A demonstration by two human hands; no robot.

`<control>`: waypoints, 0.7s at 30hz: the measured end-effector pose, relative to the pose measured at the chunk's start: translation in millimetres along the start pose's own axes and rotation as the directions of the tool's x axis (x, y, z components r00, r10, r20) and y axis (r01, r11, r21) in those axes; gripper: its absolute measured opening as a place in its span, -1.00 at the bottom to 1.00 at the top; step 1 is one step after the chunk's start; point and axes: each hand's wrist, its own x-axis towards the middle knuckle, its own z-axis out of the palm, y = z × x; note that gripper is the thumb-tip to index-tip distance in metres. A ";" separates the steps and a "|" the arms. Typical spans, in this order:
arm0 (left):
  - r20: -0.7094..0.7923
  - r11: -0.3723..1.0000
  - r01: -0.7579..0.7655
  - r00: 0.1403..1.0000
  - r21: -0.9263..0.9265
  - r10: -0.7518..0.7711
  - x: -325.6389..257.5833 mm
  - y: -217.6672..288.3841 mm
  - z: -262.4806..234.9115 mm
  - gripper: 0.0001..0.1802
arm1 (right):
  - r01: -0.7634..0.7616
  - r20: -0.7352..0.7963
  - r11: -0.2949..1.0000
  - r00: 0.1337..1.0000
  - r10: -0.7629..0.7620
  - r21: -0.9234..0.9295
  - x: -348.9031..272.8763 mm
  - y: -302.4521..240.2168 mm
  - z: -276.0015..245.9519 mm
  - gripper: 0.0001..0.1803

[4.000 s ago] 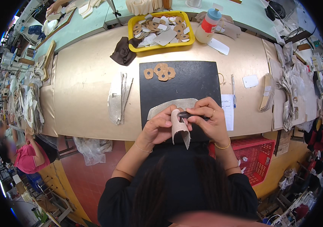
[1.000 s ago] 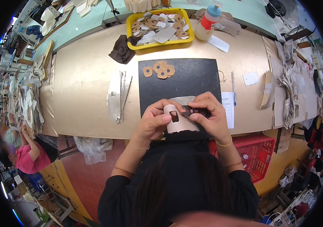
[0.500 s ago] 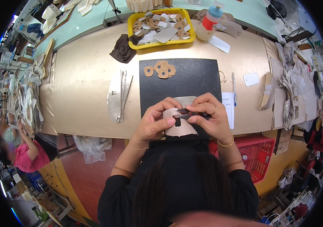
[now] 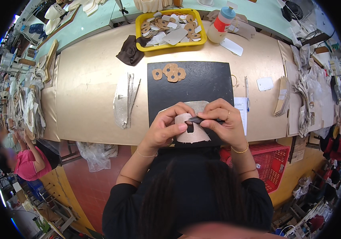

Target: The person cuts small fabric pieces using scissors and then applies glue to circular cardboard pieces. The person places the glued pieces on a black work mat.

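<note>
My left hand (image 4: 164, 126) pinches a curved beige fabric piece (image 4: 195, 136) over the front of the black board (image 4: 190, 87). The piece has a rough lower edge and a dark squarish opening in it. In my right hand (image 4: 223, 119) are small dark thread snips (image 4: 196, 119), their blades together and pointing left at the upper edge of that opening. Another light grey-beige piece (image 4: 197, 106) lies flat on the board behind my hands, partly covered by them. Several brown rings with holes (image 4: 172, 73) rest at the board's far left.
A yellow tray (image 4: 140, 47) of small white and brown pieces stands at the back, beside a bottle with a blue top (image 4: 221, 26) and a dark cloth (image 4: 131, 51). Grey-white pieces (image 4: 122, 103) lie left, a pen (image 4: 247, 95) and paper sheet (image 4: 240, 113) right. A red crate (image 4: 272, 167) sits below.
The snips' blades, apart before, are now together. The beige piece has shifted slightly right and tilted in my left hand.
</note>
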 end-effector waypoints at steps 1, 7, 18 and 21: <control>-0.001 1.000 -0.002 1.000 0.019 0.002 -0.3 0.3 0.1 -0.77 | 0.009 -0.016 1.000 1.000 -0.009 -0.013 0.1 0.7 -0.6 -0.78; -0.048 0.816 -0.290 0.932 0.500 0.360 -3.0 -2.3 4.7 -0.80 | 0.038 -0.192 0.999 0.980 -0.041 -0.019 -2.4 2.9 -0.7 -0.75; 0.331 -0.169 -0.312 0.597 0.935 0.731 -5.4 -2.0 11.4 -0.65 | 0.017 -0.316 1.000 0.949 -0.015 0.002 -12.9 1.7 25.7 -0.71; 0.342 -0.208 -0.284 0.589 0.936 0.733 -7.3 -0.1 14.9 -0.65 | 0.030 -0.315 1.000 0.949 -0.027 0.004 -11.7 0.9 28.5 -0.71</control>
